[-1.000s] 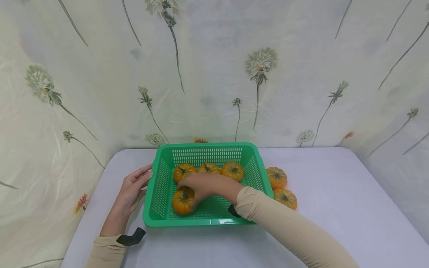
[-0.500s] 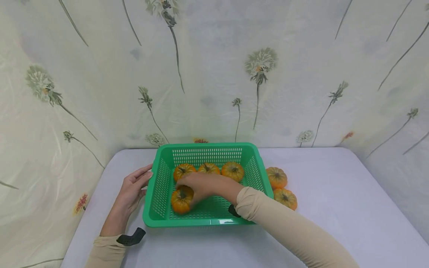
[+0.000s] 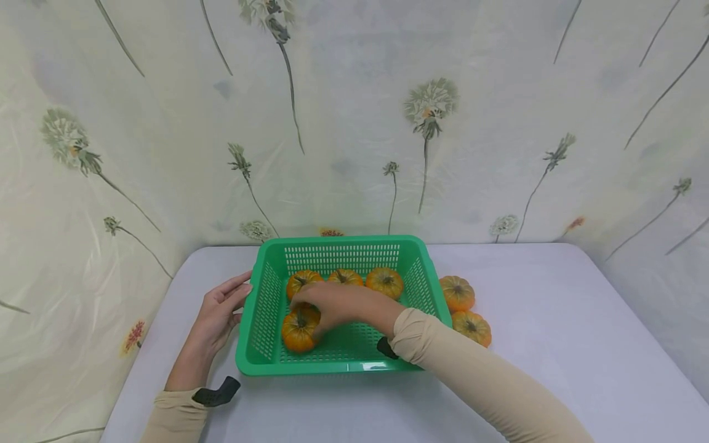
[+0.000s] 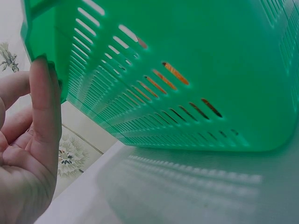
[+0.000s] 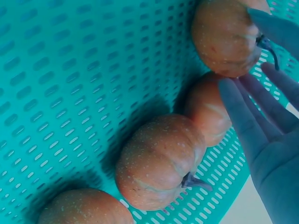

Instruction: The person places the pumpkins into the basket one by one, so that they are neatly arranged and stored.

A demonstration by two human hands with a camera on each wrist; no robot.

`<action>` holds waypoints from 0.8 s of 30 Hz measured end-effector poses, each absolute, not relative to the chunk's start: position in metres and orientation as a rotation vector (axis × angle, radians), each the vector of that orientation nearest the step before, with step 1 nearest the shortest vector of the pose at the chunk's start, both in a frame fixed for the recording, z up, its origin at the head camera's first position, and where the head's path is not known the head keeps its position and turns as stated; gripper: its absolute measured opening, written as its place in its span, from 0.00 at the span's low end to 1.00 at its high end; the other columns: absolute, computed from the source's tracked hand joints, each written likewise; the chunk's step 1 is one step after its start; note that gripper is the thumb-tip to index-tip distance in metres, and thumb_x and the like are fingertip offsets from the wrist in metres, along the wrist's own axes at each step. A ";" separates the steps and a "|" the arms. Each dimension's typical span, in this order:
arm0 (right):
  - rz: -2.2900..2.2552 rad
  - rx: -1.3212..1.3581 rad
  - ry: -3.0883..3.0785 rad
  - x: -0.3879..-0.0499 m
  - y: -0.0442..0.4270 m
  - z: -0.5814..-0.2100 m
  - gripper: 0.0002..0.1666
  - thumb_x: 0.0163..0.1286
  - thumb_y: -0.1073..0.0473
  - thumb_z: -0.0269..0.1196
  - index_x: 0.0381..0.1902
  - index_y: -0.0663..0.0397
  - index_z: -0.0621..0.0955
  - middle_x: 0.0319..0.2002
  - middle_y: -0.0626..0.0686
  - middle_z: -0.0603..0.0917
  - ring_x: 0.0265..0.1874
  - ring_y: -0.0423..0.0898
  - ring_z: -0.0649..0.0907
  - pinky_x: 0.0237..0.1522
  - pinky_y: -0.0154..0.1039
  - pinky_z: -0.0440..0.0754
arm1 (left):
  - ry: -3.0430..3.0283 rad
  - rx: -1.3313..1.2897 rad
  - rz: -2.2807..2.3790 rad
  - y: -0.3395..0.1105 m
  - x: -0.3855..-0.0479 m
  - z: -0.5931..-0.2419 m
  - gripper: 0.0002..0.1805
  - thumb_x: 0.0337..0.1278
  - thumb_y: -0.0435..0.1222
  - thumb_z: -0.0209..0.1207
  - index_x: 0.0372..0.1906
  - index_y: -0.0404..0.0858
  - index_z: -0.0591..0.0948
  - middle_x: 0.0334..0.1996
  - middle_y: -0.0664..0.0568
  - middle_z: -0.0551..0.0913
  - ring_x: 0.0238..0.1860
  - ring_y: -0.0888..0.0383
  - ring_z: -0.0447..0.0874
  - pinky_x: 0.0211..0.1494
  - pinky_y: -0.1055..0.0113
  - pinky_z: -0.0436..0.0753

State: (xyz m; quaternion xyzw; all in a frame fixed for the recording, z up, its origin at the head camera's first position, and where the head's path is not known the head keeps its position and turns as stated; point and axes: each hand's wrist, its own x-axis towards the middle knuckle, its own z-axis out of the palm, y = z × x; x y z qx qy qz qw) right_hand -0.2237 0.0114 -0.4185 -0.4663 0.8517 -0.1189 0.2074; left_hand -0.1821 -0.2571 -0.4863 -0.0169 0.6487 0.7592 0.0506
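In the head view a green slotted plastic basket (image 3: 360, 367) stands on the table. My right hand (image 3: 346, 306) reaches into it, fingers and thumb around the sides of a small orange pumpkin (image 3: 298, 335) at front left. In the right wrist view, the thumb and fingertips touch this pumpkin (image 5: 226, 39) on opposite sides, its stem showing between them. Several other pumpkins are in the basket, including one at back right (image 3: 384, 283). My left hand (image 3: 220, 314) rests its fingertips against the basket's left rim; the left wrist view shows one straight finger (image 4: 44, 102) there.
Two more pumpkins, one farther back (image 3: 457, 294) and one nearer (image 3: 472, 328), lie on the white tabletop (image 3: 554, 344) just right of the basket. A flower-printed sheet (image 3: 354, 123) hangs behind and at both sides.
The front-left pumpkin has shifted slightly leftward in the basket, with my right hand around it. My left hand and the basket have stayed in place.
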 end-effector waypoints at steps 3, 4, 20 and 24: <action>-0.336 -1.313 2.374 -0.224 0.012 -0.417 0.34 0.62 0.54 0.77 0.66 0.48 0.80 0.64 0.47 0.82 0.62 0.44 0.80 0.67 0.35 0.80 | 1.969 -0.051 2.315 -0.257 -0.182 -0.486 0.33 0.75 0.40 0.60 0.76 0.30 0.65 0.43 0.61 0.88 0.39 0.67 0.91 0.37 0.72 0.92; -0.340 -1.324 2.375 -0.225 0.013 -0.416 0.34 0.62 0.54 0.77 0.65 0.49 0.80 0.63 0.48 0.82 0.61 0.43 0.80 0.67 0.35 0.80 | 1.969 -0.051 2.315 -0.257 -0.182 -0.486 0.34 0.75 0.40 0.61 0.76 0.30 0.65 0.43 0.61 0.88 0.39 0.67 0.91 0.37 0.72 0.92; -0.454 -1.276 2.418 -0.231 0.029 -0.392 0.37 0.64 0.53 0.77 0.69 0.51 0.77 0.68 0.48 0.80 0.63 0.46 0.80 0.66 0.40 0.82 | 1.978 -0.058 2.307 -0.257 -0.182 -0.487 0.34 0.75 0.41 0.61 0.76 0.30 0.65 0.44 0.61 0.88 0.40 0.67 0.91 0.39 0.71 0.92; -0.514 -1.262 2.429 -0.234 0.036 -0.389 0.38 0.63 0.52 0.77 0.69 0.50 0.77 0.68 0.48 0.80 0.66 0.47 0.78 0.71 0.44 0.79 | 1.977 -0.060 2.307 -0.257 -0.182 -0.486 0.34 0.75 0.41 0.61 0.76 0.30 0.65 0.44 0.61 0.88 0.39 0.67 0.91 0.38 0.72 0.92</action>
